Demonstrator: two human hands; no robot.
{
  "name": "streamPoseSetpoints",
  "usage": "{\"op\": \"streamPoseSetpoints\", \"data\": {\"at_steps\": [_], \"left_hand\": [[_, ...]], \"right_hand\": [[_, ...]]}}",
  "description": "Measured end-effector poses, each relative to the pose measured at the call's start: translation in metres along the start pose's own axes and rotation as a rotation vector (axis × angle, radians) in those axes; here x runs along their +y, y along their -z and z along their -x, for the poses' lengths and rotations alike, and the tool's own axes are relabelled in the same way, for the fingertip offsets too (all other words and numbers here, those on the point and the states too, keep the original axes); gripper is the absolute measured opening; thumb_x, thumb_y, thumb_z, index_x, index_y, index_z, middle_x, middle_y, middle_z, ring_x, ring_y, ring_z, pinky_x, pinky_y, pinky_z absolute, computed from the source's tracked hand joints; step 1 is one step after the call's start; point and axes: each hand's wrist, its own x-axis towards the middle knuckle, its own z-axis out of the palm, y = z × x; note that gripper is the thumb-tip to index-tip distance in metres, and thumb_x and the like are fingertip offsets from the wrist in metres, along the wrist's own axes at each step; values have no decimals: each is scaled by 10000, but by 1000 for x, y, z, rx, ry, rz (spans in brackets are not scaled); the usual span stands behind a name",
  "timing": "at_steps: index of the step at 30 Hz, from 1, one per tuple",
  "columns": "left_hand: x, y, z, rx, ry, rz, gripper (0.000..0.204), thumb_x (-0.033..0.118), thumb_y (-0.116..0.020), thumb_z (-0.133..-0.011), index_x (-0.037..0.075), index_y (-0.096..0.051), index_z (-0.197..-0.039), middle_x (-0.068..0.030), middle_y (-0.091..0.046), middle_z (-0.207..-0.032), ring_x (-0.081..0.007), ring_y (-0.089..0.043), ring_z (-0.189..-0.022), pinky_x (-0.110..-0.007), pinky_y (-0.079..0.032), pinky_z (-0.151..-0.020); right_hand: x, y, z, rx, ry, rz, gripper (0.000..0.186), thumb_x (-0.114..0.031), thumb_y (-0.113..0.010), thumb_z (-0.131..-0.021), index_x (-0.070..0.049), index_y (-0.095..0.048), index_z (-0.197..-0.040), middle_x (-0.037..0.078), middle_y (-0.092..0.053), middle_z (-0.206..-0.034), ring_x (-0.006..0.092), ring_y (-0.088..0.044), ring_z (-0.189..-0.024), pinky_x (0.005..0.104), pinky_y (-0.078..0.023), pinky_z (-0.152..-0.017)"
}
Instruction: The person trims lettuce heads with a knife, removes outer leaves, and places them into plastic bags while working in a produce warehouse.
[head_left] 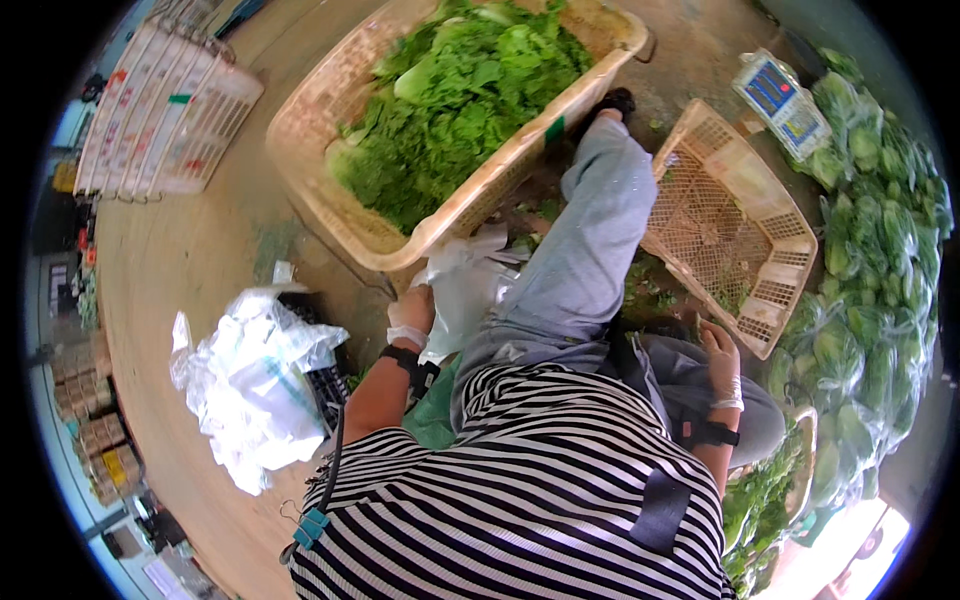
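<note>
My left hand (412,312), in a thin clear glove, is closed on the edge of a white plastic bag (462,296), which hangs beside my left leg. Over on the right, my right hand (720,358), also gloved, is by my bent right knee with its fingers loosely extended; I make out nothing held in it. In front of me stands a large tan plastic crate (300,130) with a heap of leafy green lettuce (470,90) inside. A pile of white plastic bags (255,385) lies to my left, partly over a dark crate.
An open-mesh tan basket (725,215) lies to the right. Beyond it are a digital scale (785,103) and many bagged green vegetables (870,270). Another basket of greens (760,510) sits at lower right. Stacked white crates (170,110) stand at far left.
</note>
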Motion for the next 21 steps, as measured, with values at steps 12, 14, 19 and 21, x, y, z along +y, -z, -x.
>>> {"op": "streamPoseSetpoints", "data": {"at_steps": [12,14,19,21], "left_hand": [[43,46,0,128,-33,731,160,193,-549,-812,36,-575,-797,-144,-587,-793,-345,-554,-669,-405,-441,-617],[48,43,-9,189,-177,623,209,216,-512,-833,22,-546,-763,-162,-565,-728,-343,-524,-616,-391,-423,-590],[78,70,-31,-540,205,1504,346,220,-446,-869,77,-418,-555,-41,-397,-499,-172,-469,-443,-302,-359,-442],[99,81,-34,-673,230,1844,387,237,-433,-890,126,-356,-527,1,-376,-495,-138,-468,-440,-259,-368,-432]], "right_hand": [[27,-5,-13,-71,12,-39,246,-126,-526,-890,9,-591,-1085,63,-611,-1005,122,-558,-921,223,-433,-821],[30,-5,-14,-45,20,-83,234,-139,-533,-889,7,-606,-1057,42,-611,-938,104,-553,-840,207,-437,-757],[-101,-25,0,-198,28,-141,189,-132,-563,-859,5,-624,-975,38,-607,-841,89,-537,-769,192,-427,-682],[-163,-51,8,-436,142,-214,193,-102,-575,-842,7,-611,-996,36,-604,-891,92,-543,-790,211,-448,-706]]}}
